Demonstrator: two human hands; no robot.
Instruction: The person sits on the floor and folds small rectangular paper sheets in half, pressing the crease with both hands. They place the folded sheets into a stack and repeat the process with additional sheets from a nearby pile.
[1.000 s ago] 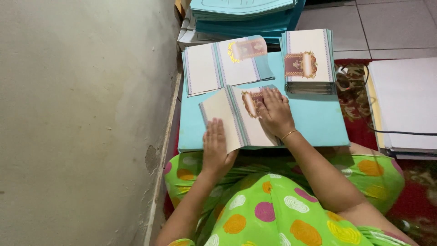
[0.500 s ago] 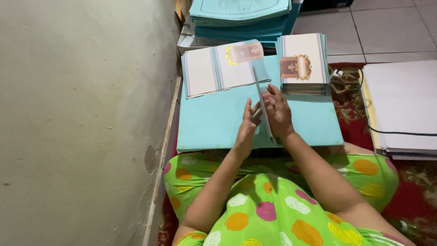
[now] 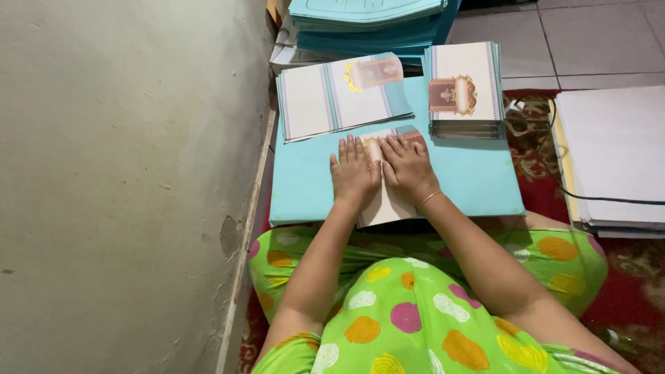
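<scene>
1. The left hand (image 3: 354, 175) and right hand (image 3: 409, 168) are lying side by side, palms down, pressing a folded cream card (image 3: 385, 202) flat; the fingers of both are stretched out straight and close together, gripping nothing.
2. The card is resting in the middle of a light-blue board (image 3: 478, 176) that is serving as a worktop across the person's lap, with its near edge poking out past the board.
3. It is looking thin, light and easily creased, probably a little slick on the face; pinching it at the free near edge or along the fold would likely be safest.
4. An opened card (image 3: 343, 95) is lying just beyond the hands, a stack of folded cards (image 3: 463, 90) is sitting to the right, and a pile of blue sheets (image 3: 367, 21) is lying farther off.
</scene>
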